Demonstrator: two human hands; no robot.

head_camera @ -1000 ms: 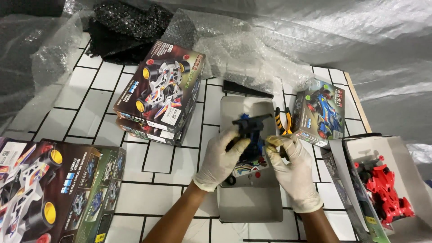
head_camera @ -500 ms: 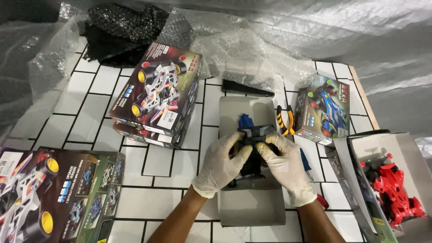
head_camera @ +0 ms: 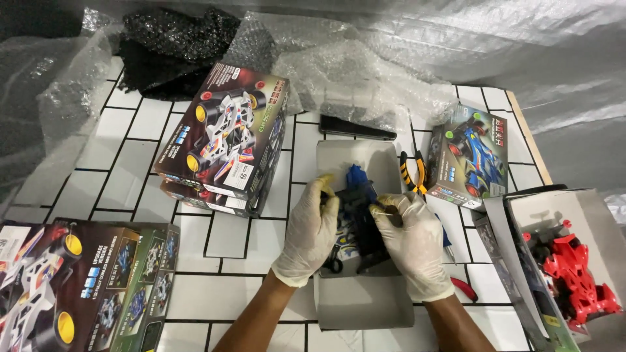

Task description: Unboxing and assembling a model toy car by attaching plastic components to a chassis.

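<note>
Both my hands wear pale gloves and meet over a shallow grey tray (head_camera: 365,306) on the white tiled table. My left hand (head_camera: 312,229) and my right hand (head_camera: 412,242) together grip a small toy car chassis (head_camera: 362,203), dark with a blue part at its far end. My right thumb and forefinger pinch its right side. Small loose parts lie in the tray under the chassis, mostly hidden by my hands.
Stacked toy car boxes (head_camera: 225,140) stand to the left, more boxes (head_camera: 78,280) at the near left, one box (head_camera: 473,156) at the right. Orange-handled pliers (head_camera: 412,173), a black tool (head_camera: 357,128), an open box with a red car (head_camera: 574,277), and bubble wrap (head_camera: 365,72) behind.
The chassis has been turned in my hands, its blue end now pointing away from me. Both hands closed in around it and shifted slightly toward me over the tray.
</note>
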